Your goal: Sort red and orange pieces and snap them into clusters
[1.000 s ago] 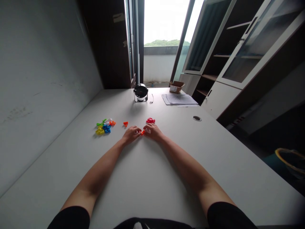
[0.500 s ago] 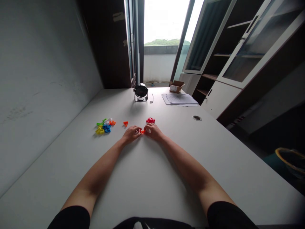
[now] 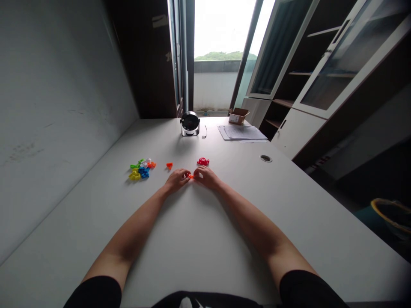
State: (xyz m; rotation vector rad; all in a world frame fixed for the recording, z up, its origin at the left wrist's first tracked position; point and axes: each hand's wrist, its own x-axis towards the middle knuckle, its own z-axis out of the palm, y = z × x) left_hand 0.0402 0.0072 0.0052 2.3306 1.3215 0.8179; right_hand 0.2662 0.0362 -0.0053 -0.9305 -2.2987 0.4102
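Observation:
My left hand (image 3: pixel 176 179) and my right hand (image 3: pixel 207 176) rest side by side on the white table (image 3: pixel 199 239), fingers curled. Both pinch a small orange plastic piece (image 3: pixel 191 176) between their fingertips. Just beyond my right hand lies a red plastic piece (image 3: pixel 203 161). A single orange piece (image 3: pixel 169 165) sits to the left of my left hand. Further left is a heap of several coloured pieces (image 3: pixel 141 169) in yellow, blue, green, white and orange.
A small black desk fan (image 3: pixel 189 124) stands at the far end of the table, with a stack of papers (image 3: pixel 241 133) and a small cardboard box (image 3: pixel 238 116) to its right. A cable hole (image 3: pixel 265 158) is in the tabletop at right. Cabinets stand beyond the right edge.
Both hands stay together on the orange piece; they have shifted very slightly away from me. Nothing else has moved.

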